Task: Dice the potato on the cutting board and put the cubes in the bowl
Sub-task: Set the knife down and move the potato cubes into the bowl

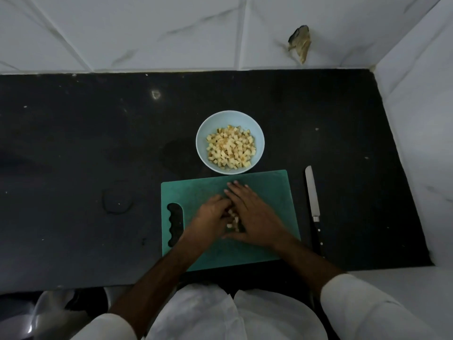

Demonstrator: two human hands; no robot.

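A green cutting board lies on the black counter in front of me. Both hands meet at its middle around a small heap of potato cubes. My left hand has its fingers curled against the heap from the left. My right hand lies with straight fingers along the heap's right side, fingertips pointing away from me. Most of the heap is hidden between the hands. Just beyond the board stands a pale blue bowl holding many potato cubes.
A knife with a dark handle lies on the black counter right of the board, blade pointing away. White tiled walls close the back and right side. A faint ring mark sits left of the board.
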